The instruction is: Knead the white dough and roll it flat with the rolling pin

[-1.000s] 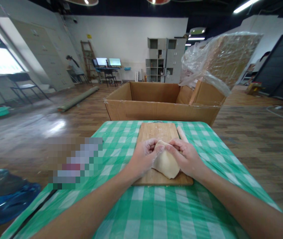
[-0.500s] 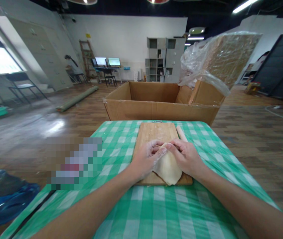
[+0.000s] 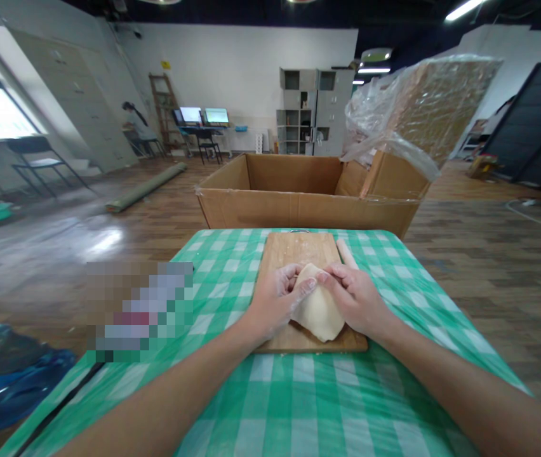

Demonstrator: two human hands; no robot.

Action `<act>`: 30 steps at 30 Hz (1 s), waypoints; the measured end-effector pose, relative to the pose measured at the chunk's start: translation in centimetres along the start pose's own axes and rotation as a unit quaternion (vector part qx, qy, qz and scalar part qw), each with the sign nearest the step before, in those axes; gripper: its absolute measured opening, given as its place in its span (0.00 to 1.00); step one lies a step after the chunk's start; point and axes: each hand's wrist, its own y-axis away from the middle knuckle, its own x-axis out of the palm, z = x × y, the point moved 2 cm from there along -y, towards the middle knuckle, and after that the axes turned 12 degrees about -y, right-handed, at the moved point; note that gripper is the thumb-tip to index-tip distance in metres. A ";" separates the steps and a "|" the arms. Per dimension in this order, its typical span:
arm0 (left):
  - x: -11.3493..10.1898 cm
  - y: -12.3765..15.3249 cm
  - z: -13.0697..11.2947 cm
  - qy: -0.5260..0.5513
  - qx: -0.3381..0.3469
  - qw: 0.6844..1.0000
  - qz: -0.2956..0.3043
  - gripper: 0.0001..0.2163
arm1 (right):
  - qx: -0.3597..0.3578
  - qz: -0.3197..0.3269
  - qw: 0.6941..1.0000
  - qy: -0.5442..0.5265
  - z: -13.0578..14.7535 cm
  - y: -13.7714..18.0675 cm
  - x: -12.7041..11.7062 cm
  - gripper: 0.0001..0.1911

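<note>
A flat sheet of pale dough [image 3: 322,314] hangs between my two hands over a wooden cutting board [image 3: 299,246]. My left hand [image 3: 282,298], dusted white with flour, pinches its left side between thumb and fingers. On the other side, my right hand [image 3: 353,295] grips the dough's upper right edge, thumb on the near face. The fingers behind the sheet are partly hidden. A pale rolling pin [image 3: 345,252] lies along the board's right edge, its near end hidden by my right hand.
A green-and-white checked cloth [image 3: 299,406] covers the table. On its left lies a blurred-out object [image 3: 144,311] with a black cord. A large open cardboard box [image 3: 299,209] stands beyond the table. Far back left, a person [image 3: 140,127] sits.
The dough has risen in my hands: its top edge now shows above my thumbs and its lower tip sits higher. Both hands keep their grip.
</note>
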 end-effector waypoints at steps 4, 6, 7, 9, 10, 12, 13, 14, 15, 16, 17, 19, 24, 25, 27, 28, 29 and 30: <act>-0.3 -0.2 0.4 -0.043 0.011 0.999 -0.028 0.21 | 0.077 -0.003 0.995 -0.068 -0.5 0.5 0.3 0.21; -0.5 -0.2 0.4 -0.057 0.022 0.998 -0.035 0.21 | 0.116 0.018 0.987 -0.110 -0.7 0.7 0.4 0.20; -0.5 -0.2 0.4 -0.064 0.026 0.997 -0.032 0.20 | 0.117 0.028 0.986 -0.114 -0.8 0.7 0.5 0.19; -0.5 -0.2 0.4 -0.086 0.029 0.996 -0.020 0.20 | 0.087 0.041 0.992 -0.085 -0.7 0.5 0.4 0.18; -0.5 -0.2 0.4 -0.099 0.030 0.995 -0.013 0.20 | 0.063 0.044 0.995 -0.060 -0.5 0.4 0.3 0.18; -0.4 -0.1 0.4 -0.119 0.032 0.992 -0.002 0.19 | 0.021 0.051 0.998 -0.016 -0.3 0.1 0.2 0.19; -0.3 0.0 0.4 -0.125 0.035 0.992 0.002 0.19 | 0.009 0.053 0.999 -0.002 -0.3 0.0 0.2 0.19; -0.3 0.0 0.4 -0.129 0.039 0.991 0.005 0.19 | 0.001 0.053 0.999 0.007 -0.3 0.0 0.2 0.19; -0.3 0.0 0.4 -0.132 0.044 0.990 0.007 0.18 | -0.003 0.049 0.999 0.012 -0.3 -0.1 0.1 0.19; -0.3 0.0 0.4 -0.135 0.050 0.990 0.007 0.18 | -0.004 0.041 0.999 0.016 -0.3 -0.1 0.1 0.19; -0.3 -0.1 0.3 -0.139 0.055 0.989 0.006 0.18 | -0.005 0.029 0.999 0.017 -0.4 -0.1 0.0 0.20; -0.4 -0.1 0.2 -0.148 0.063 0.987 0.002 0.18 | -0.006 0.010 1.000 0.009 -0.5 0.0 -0.1 0.20; -0.3 0.2 0.0 -0.167 0.061 0.984 0.020 0.18 | 0.024 0.030 0.999 -0.034 -0.5 0.1 -0.1 0.20; -0.2 0.3 0.0 -0.167 0.059 0.984 0.034 0.18 | 0.025 0.034 0.999 -0.031 -0.4 0.1 0.0 0.21; 0.0 0.4 0.2 -0.161 0.051 0.984 0.065 0.18 | 0.020 0.034 0.999 -0.019 -0.2 0.1 0.1 0.22; 0.1 0.5 0.3 -0.153 0.047 0.984 0.079 0.18 | 0.016 0.033 0.999 -0.013 -0.2 0.1 0.1 0.22; 0.1 0.5 0.4 -0.145 0.043 0.984 0.089 0.18 | 0.013 0.029 0.999 -0.008 -0.1 0.1 0.2 0.23; 0.1 0.5 0.4 -0.136 0.041 0.985 0.095 0.18 | 0.011 0.025 1.000 -0.005 -0.1 0.1 0.2 0.23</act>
